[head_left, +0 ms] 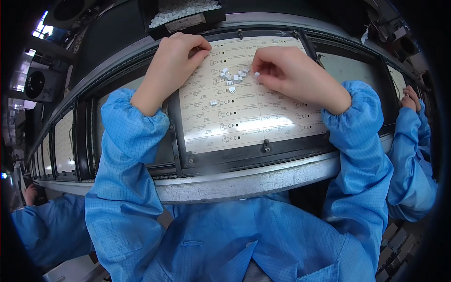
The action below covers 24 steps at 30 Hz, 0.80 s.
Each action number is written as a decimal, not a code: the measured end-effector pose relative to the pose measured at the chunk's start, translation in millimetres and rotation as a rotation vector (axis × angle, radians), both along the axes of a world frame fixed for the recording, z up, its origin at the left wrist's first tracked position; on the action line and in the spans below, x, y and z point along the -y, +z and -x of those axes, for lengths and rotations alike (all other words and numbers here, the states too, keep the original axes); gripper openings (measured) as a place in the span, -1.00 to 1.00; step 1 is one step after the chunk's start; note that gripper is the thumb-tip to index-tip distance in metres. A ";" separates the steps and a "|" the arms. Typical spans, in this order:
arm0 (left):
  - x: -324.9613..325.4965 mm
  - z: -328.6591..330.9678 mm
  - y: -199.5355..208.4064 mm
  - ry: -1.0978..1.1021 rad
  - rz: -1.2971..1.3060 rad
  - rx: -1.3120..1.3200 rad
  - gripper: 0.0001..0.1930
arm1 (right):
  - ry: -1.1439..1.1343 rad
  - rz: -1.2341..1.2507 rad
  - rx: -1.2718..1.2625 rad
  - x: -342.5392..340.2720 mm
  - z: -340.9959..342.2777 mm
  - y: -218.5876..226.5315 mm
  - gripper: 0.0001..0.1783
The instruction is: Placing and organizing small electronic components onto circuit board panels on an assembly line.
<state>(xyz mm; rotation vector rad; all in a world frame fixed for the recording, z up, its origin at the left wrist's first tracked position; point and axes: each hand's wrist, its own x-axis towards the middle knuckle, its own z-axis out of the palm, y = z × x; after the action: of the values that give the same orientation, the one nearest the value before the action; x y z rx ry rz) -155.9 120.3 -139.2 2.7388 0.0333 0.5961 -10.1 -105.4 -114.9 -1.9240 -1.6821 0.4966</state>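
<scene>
A cream circuit board panel point(202, 134) with black printing lies in a black carrier frame point(235, 156) in front of me. Near its middle is a loose pile of small white plastic connectors point(236, 78). One more white connector point(213, 103) sits by itself, left of and below the pile. My left hand point(174, 58) is closed at the panel's upper left edge, thumb and forefinger pinched; whatever lies between them is hidden. Right of the pile, my right hand point(293, 70) pinches a small white connector point(257, 74) just over the panel.
A black bin point(188, 21) full of white connectors stands beyond the panel. The conveyor's metal rail point(249, 181) runs between me and the frame. More panels point(64, 141) sit along the line at left. Co-workers' blue sleeves point(411, 164) show at both sides.
</scene>
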 end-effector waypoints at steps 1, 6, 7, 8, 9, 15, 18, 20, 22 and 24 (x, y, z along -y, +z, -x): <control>0.2 -0.2 -0.5 0.004 -0.002 0.007 -0.88 | -0.001 0.000 -0.001 0.2 -1.9 1.5 -0.84; 1.6 -2.4 -1.5 -0.023 -0.057 0.044 -0.89 | -0.036 -0.067 -0.075 0.8 -12.4 2.8 -0.87; 1.9 -2.9 -1.3 -0.054 -0.113 0.071 -0.89 | -0.034 -0.067 -0.075 1.3 -14.0 2.7 -0.87; 2.0 -3.2 -2.0 -0.051 -0.113 0.071 -0.89 | -0.044 -0.055 -0.129 2.4 -15.6 3.0 -0.89; 2.0 -3.5 -3.5 -0.066 -0.125 0.093 -0.89 | -0.054 -0.043 -0.184 2.9 -16.7 3.4 -0.90; 10.2 -3.0 -5.9 -0.035 -0.197 0.056 -0.89 | -0.091 -0.039 -0.421 2.0 -21.8 3.3 -0.91; 13.3 2.5 -3.8 -0.045 -0.268 0.069 -0.88 | -0.119 -0.031 -0.413 5.2 -25.3 9.3 -0.92; 18.8 5.9 -1.2 -0.053 -0.317 0.101 -0.86 | -0.088 0.005 -0.409 9.0 -34.7 5.1 -0.92; 28.3 7.0 2.2 -0.206 -0.107 0.013 -0.83 | -0.064 0.041 -0.406 13.9 -41.0 2.2 -0.92; 27.6 6.8 1.0 -0.231 -0.088 -0.041 -0.83 | -0.090 0.084 -0.413 18.7 -45.1 3.4 -0.90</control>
<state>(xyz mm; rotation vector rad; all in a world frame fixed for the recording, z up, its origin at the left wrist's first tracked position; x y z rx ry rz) -162.6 92.7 -138.1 2.7852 -0.3018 0.4874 35.0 -124.1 -111.6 -1.7923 -1.3221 0.8735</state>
